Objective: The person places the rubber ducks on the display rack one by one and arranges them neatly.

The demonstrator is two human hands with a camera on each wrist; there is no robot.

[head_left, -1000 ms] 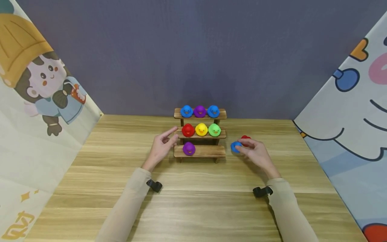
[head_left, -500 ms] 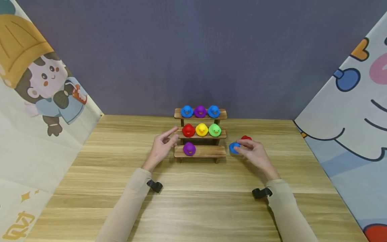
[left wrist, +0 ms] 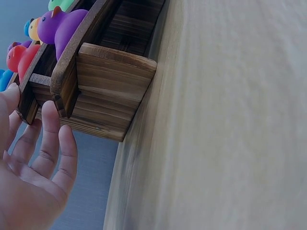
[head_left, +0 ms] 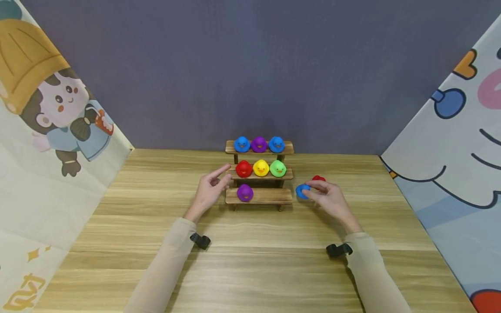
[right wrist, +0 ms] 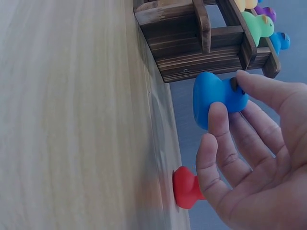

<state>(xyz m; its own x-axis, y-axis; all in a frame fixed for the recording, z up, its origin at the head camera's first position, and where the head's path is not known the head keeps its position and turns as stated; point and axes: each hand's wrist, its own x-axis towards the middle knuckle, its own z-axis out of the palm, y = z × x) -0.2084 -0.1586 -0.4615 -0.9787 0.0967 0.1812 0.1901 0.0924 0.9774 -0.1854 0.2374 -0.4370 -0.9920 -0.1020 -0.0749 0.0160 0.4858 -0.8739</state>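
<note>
My right hand pinches a blue rubber duck between thumb and fingers, just right of the lowest step of a three-step wooden shelf. In the right wrist view the duck is lifted clear of the table. Behind that hand a red rubber duck sits on the table, partly hidden in the head view. My left hand is by the shelf's left side, fingers extended and holding nothing; its fingertips are close to the step ends, and contact cannot be told. A purple duck sits at the lowest step's left end.
Red, yellow and green ducks line the middle step. On the top step, a purple duck stands between two blue ducks. A dark wall rises behind the wooden table. Printed cloths flank both sides.
My right hand has carried the blue duck slightly left, toward the shelf, uncovering a bit more of the red duck at first. My left hand has stayed in place.
</note>
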